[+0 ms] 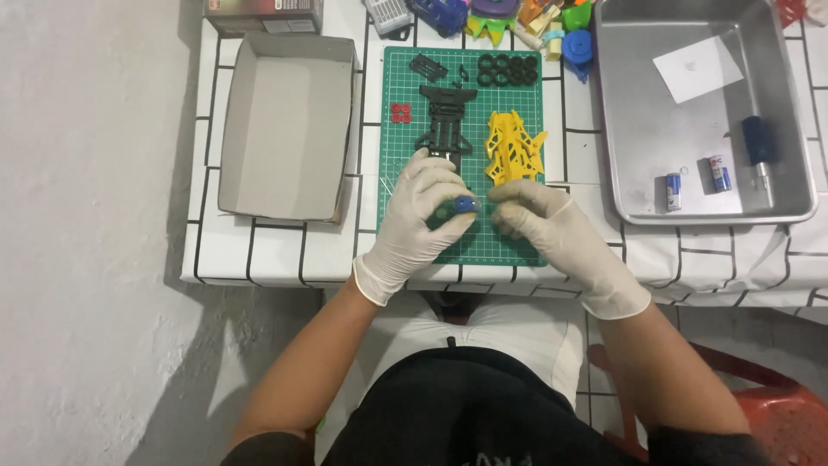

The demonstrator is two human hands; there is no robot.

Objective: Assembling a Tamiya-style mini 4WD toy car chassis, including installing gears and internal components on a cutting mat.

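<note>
Both my hands wear white gloves over a green cutting mat (pixel 509 246). My left hand (pixel 423 216) is closed around a small blue and green part (pixel 459 206), whose blue end sticks out toward the right. My right hand (pixel 539 220) has its fingertips curled close to that blue end; whether it touches the part I cannot tell. Just beyond my hands lie a black toy car chassis (pixel 446 121) and a yellow plastic body frame (pixel 512 147). Several black tyres (pixel 507 70) and small red pieces (pixel 400 112) sit further back on the mat.
An open cardboard box (pixel 285 121) stands left of the mat. A metal tray (pixel 703 112) at the right holds a white paper, two batteries (pixel 694 181) and a blue-handled screwdriver (pixel 757 151). Colourful plastic parts (pixel 526 17) crowd the far edge. A red stool (pixel 776 414) is at lower right.
</note>
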